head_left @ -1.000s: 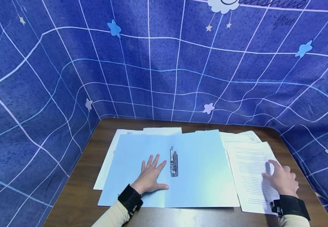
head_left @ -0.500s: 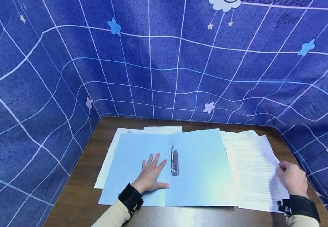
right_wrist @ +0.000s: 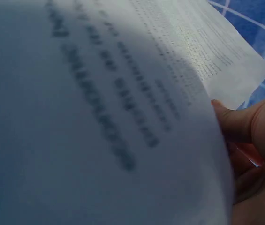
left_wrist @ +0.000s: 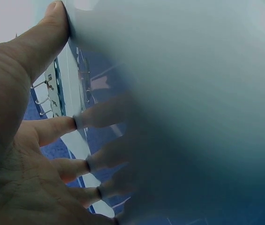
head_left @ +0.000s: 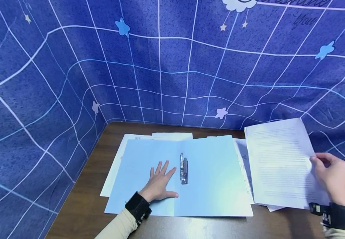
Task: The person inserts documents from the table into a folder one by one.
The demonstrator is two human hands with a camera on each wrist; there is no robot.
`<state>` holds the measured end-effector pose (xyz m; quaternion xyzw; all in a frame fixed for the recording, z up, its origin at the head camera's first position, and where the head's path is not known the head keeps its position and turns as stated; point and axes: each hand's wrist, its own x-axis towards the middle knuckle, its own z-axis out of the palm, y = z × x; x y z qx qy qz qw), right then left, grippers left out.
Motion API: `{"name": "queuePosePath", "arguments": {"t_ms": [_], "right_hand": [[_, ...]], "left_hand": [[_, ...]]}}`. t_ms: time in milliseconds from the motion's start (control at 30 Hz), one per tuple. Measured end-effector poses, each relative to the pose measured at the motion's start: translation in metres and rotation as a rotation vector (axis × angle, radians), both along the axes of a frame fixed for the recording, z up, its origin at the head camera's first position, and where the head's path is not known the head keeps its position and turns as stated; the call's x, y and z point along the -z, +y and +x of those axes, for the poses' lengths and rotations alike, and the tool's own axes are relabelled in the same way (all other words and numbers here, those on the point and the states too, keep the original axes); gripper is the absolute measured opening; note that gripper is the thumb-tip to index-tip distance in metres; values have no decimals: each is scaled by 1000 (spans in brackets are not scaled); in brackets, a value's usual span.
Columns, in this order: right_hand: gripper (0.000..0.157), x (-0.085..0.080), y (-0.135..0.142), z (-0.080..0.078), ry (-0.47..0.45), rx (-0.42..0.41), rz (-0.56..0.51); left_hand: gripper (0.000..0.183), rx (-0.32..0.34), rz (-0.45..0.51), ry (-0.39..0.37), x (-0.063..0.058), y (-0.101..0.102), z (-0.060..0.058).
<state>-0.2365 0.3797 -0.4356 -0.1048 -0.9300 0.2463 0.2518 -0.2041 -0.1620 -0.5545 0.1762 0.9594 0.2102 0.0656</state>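
A light blue folder (head_left: 211, 186) lies spread open on the table, with a metal clip mechanism (head_left: 184, 171) near its spine. My left hand (head_left: 158, 186) rests on the folder's left side, fingers straight and splayed; the left wrist view has its fingertips (left_wrist: 64, 123) against the glossy surface. At the right, my right hand (head_left: 335, 176) pinches the right edge of printed paper (head_left: 280, 166) and holds it raised and tilted. In the right wrist view, blurred large print covers the near paper (right_wrist: 76, 140), and the thumb (right_wrist: 238, 122) lies at its edge. How many sheets it holds, I cannot tell.
White papers (head_left: 109, 181) stick out from under the folder's left and top edges. More papers (head_left: 242, 149) lie at its right, partly behind the raised one. A brown wooden table (head_left: 80, 202) carries everything, and a blue grid-patterned curtain (head_left: 172, 79) stands behind and at the sides.
My right hand has gone from hovering over the printed paper to gripping its right edge, then lifted it up and to the right, uncovering papers beneath. My left hand stays in place.
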Motion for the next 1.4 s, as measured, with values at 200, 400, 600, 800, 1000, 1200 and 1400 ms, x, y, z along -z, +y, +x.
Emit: {"name": "queuePosePath", "arguments": {"t_ms": [200,400,600,800,1000,1200,1400], "right_hand": [[27,-23,-3,-5,40,-23,-15],[27,-38,-16,-8,44,-61,-56],[27,-30,-38,-14,27,-173,-154],[22,-5,-66,-19,-16,-276,-202],[23,18,-93,-23,-83,-287,-201],[22,37,-116,-24,-140,-291,-226],[23,47,-137,-22,-212,-277,-265]], "left_hand": [[101,-7,1,9,0,-2,-2],[102,-11,-2,7,2,-2,-1],[101,-11,-4,11,3,-2,0],[101,-1,2,12,6,1,0],[102,-8,-5,9,6,2,1],[102,-15,-21,1,4,3,0],[103,-20,-29,2,3,4,0]]}}
